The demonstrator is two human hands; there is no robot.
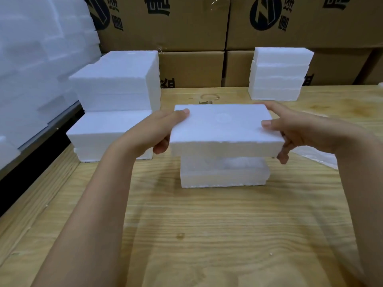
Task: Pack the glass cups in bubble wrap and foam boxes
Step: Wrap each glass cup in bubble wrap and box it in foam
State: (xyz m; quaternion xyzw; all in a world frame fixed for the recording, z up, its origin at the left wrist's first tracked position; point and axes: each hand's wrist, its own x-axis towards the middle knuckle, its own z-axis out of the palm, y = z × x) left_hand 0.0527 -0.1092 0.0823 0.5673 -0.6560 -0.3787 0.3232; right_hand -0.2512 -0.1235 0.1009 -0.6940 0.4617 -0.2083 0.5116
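Foam lid (226, 129): white expanded polystyrene, matt, fine-grained; ragged crumbly lower edge, faint round moulding mark on top.
Foam box (223, 179): same white foam, rough chipped edges; wrap (236, 162) inside translucent, slightly shiny.
Left foam stack (116, 83), right foam stack (279, 73): matt white foam.
Table (207, 235): pale wood, clear grain, dull sheen.
Cartons (186, 34): brown matt cardboard, black print; tape (214, 6) clear, glossy.

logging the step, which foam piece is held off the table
The middle foam lid, gripped at its ends by the left hand and right hand above the foam box; the left stack and right stack rest on the table.
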